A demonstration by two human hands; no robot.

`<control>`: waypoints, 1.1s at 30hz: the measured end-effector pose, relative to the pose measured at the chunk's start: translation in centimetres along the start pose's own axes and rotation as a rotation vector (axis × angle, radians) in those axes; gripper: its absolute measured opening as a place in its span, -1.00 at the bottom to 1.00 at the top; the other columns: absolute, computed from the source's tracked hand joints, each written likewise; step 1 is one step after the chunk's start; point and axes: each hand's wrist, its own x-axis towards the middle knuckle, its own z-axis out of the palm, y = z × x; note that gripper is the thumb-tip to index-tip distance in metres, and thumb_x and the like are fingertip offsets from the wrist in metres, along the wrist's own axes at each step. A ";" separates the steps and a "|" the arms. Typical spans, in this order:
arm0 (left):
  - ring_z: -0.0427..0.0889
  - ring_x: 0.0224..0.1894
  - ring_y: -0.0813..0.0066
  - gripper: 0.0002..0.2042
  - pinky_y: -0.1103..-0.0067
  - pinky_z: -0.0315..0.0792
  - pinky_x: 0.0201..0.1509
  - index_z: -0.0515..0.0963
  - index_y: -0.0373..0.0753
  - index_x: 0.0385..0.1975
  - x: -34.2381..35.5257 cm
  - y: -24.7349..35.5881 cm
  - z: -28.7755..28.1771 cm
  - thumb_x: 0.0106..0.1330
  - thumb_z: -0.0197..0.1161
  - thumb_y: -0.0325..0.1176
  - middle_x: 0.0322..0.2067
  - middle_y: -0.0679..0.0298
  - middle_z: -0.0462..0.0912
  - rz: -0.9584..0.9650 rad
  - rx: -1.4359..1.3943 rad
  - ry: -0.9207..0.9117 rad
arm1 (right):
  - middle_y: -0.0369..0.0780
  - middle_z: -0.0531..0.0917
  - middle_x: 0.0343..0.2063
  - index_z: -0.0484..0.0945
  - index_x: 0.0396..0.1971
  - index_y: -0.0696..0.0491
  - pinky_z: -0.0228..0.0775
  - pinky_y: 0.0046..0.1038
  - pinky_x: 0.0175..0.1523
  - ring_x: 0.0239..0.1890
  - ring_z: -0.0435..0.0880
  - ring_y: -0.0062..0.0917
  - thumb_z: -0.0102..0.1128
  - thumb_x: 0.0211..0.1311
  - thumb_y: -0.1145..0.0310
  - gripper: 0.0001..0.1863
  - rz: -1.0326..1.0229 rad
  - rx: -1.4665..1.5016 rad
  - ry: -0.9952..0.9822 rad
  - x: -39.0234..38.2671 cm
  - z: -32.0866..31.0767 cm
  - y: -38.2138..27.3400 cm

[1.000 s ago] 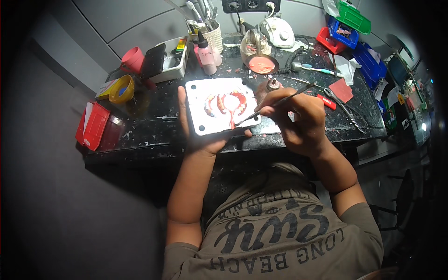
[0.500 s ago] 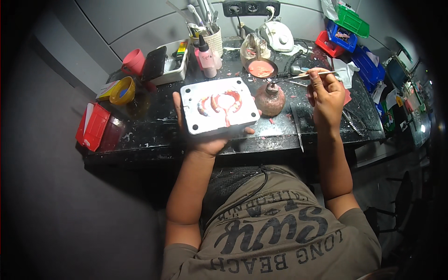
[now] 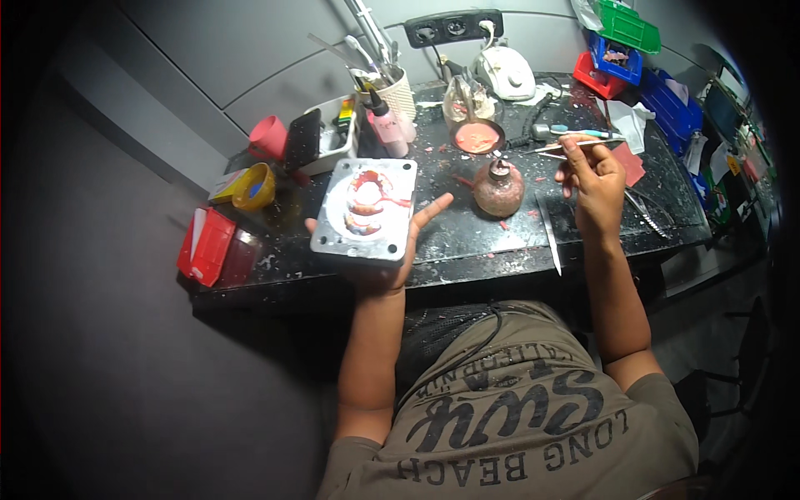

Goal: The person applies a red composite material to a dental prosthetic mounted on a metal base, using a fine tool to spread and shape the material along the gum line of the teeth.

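Observation:
On my left hand [image 3: 419, 227] rests a metal dental flask half [image 3: 328, 236], face up and slightly tilted. It is filled with white plaster bearing a horseshoe of pink and red wax [image 3: 370, 179]. My palm is under the flask, with fingers stretching out past its right side. In my right hand [image 3: 598, 190] a thin metal wax spatula [image 3: 543, 149] is pinched between thumb and fingers, its tip pointing left. That tip is near the round spirit lamp [image 3: 498, 193], above and right of its neck; I cannot make out a flame. Behind the lamp is a small pan of pink wax [image 3: 477, 137].
A knife [image 3: 550, 237] lies right of the lamp. A handpiece [image 3: 575, 131] and pink wax sheet [image 3: 629, 162] are by my right hand. Bottles [image 3: 387, 129], a tool cup [image 3: 400, 92], a yellow bowl [image 3: 253, 187] and a red bin [image 3: 207, 246] stand left.
My left hand has turned the flask about a quarter turn clockwise and drawn it left, away from the lamp. The spatula tip has moved a little off the lamp's neck. The whole view has shifted slightly.

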 end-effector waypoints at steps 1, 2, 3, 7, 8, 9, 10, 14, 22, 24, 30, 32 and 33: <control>-0.23 0.67 -0.29 0.12 -0.64 -0.39 0.42 0.07 -0.08 0.64 -0.1 0.1 -0.3 0.22 0.19 0.56 0.65 -0.01 -0.06 -0.028 0.238 -0.002 | -0.26 0.77 -0.34 0.70 -0.11 0.18 0.34 -0.68 -0.52 -0.49 0.67 -0.68 0.38 0.49 0.33 -0.80 0.002 0.005 -0.009 -0.1 -0.2 0.0; -0.29 0.64 -0.44 0.10 -0.65 -0.38 0.41 0.05 -0.10 0.65 -0.2 0.2 -0.5 0.23 0.29 0.45 0.64 -0.16 -0.13 -0.051 0.212 -0.031 | -0.26 0.77 -0.34 0.70 -0.11 0.18 0.34 -0.68 -0.52 -0.49 0.67 -0.68 0.38 0.49 0.33 -0.80 -0.003 0.021 -0.006 -0.3 -0.1 -0.1; -0.30 0.64 -0.47 0.09 -0.65 -0.37 0.41 0.06 -0.11 0.64 -0.5 0.6 -1.3 0.21 0.34 0.35 0.63 -0.19 -0.13 -0.064 0.192 -0.012 | -0.25 0.78 -0.33 0.71 -0.11 0.18 0.36 -0.67 -0.51 -0.48 0.69 -0.67 0.38 0.49 0.32 -0.79 0.011 0.012 -0.009 -0.5 0.0 -0.2; 0.04 0.57 -0.49 0.09 -0.64 -0.12 0.41 0.06 -0.14 0.62 -0.7 1.0 0.1 -0.05 0.40 -0.20 0.51 -0.20 0.16 -0.089 0.240 0.059 | -0.21 0.81 -0.30 0.75 -0.10 0.18 0.43 -0.65 -0.47 -0.44 0.74 -0.63 0.38 0.48 0.31 -0.78 0.018 -0.003 -0.018 -1.5 -0.1 -0.8; 0.09 0.55 -0.48 0.10 -0.63 -0.10 0.42 0.04 -0.14 0.62 -0.7 0.8 0.2 -0.09 0.38 -0.26 0.50 -0.19 0.19 -0.092 0.272 0.032 | -0.20 0.82 -0.30 0.75 -0.10 0.18 0.44 -0.65 -0.46 -0.43 0.74 -0.62 0.38 0.48 0.32 -0.78 0.016 -0.010 -0.028 -1.8 0.0 -1.0; -0.26 0.63 -0.52 0.17 -0.70 -0.35 0.38 -0.06 -0.15 0.65 -0.8 0.6 0.3 -0.08 0.42 -0.30 0.65 -0.20 -0.27 -0.095 0.273 -0.011 | -0.19 0.83 -0.29 0.75 -0.10 0.20 0.47 -0.64 -0.44 -0.42 0.75 -0.61 0.38 0.47 0.33 -0.77 0.020 0.000 -0.033 -2.2 0.0 -1.2; -0.26 0.64 -0.45 0.16 -0.69 -0.34 0.38 -0.08 -0.08 0.67 -0.6 0.3 0.6 0.00 0.48 -0.20 0.66 -0.17 -0.32 -0.115 0.344 -0.082 | -0.16 0.83 -0.27 0.75 -0.10 0.22 0.50 -0.62 -0.43 -0.41 0.77 -0.58 0.38 0.47 0.35 -0.77 0.001 0.022 -0.045 -2.7 0.3 -1.5; -0.23 0.66 -0.37 0.18 -0.70 -0.27 0.36 -0.05 0.04 0.68 -0.9 -0.8 1.4 0.12 0.49 0.28 0.66 -0.16 -0.30 -0.128 0.232 -0.017 | -0.12 0.84 -0.25 0.75 -0.05 0.26 0.58 -0.56 -0.35 -0.36 0.80 -0.52 0.35 0.48 0.44 -0.79 -0.087 0.079 -0.118 -4.7 1.8 -2.8; -0.04 0.60 -0.48 0.29 -0.22 0.15 0.57 0.00 -0.15 0.65 -1.5 -1.5 1.6 0.04 0.43 0.54 0.60 -0.28 -0.03 -0.080 0.400 0.059 | -0.06 0.85 -0.22 0.78 -0.08 0.17 0.71 -0.37 -0.10 -0.22 0.87 -0.29 0.56 0.18 0.55 -0.72 -0.805 -0.248 -0.388 -6.5 5.3 -4.5; -0.03 0.60 -0.48 0.29 -0.22 0.15 0.56 0.00 -0.15 0.65 -1.7 -1.2 1.4 0.05 0.41 0.54 0.59 -0.28 -0.03 -0.078 0.412 0.068 | -0.10 0.85 -0.23 0.78 -0.10 0.15 0.72 -0.38 -0.12 -0.23 0.86 -0.31 0.58 0.15 0.53 -0.71 -0.897 -0.330 -0.414 -6.7 5.9 -4.1; -0.01 0.60 -0.47 0.25 -0.24 0.17 0.55 -0.01 -0.17 0.65 -1.7 -1.1 1.7 0.11 0.36 0.54 0.59 -0.28 -0.01 -0.094 0.379 0.055 | -0.15 0.85 -0.21 0.78 -0.11 0.11 0.72 -0.41 -0.14 -0.24 0.85 -0.37 0.63 0.12 0.44 -0.68 -1.020 -0.411 -0.387 -7.7 6.3 -3.4; 0.00 0.59 -0.47 0.24 -0.25 0.17 0.54 -0.01 -0.17 0.65 -1.7 -1.1 1.5 0.12 0.36 0.54 0.59 -0.27 0.00 -0.094 0.362 0.043 | -0.16 0.86 -0.19 0.79 -0.10 0.11 0.72 -0.42 -0.14 -0.23 0.85 -0.38 0.64 0.11 0.41 -0.66 -1.028 -0.412 -0.379 -8.0 6.4 -3.0; 0.00 0.59 -0.47 0.23 -0.25 0.18 0.53 -0.01 -0.16 0.65 -1.7 -1.1 1.4 0.13 0.35 0.53 0.59 -0.27 0.01 -0.093 0.370 0.037 | -0.16 0.86 -0.19 0.79 -0.09 0.11 0.71 -0.43 -0.15 -0.23 0.85 -0.39 0.64 0.10 0.41 -0.66 -1.032 -0.426 -0.387 -8.1 6.4 -3.0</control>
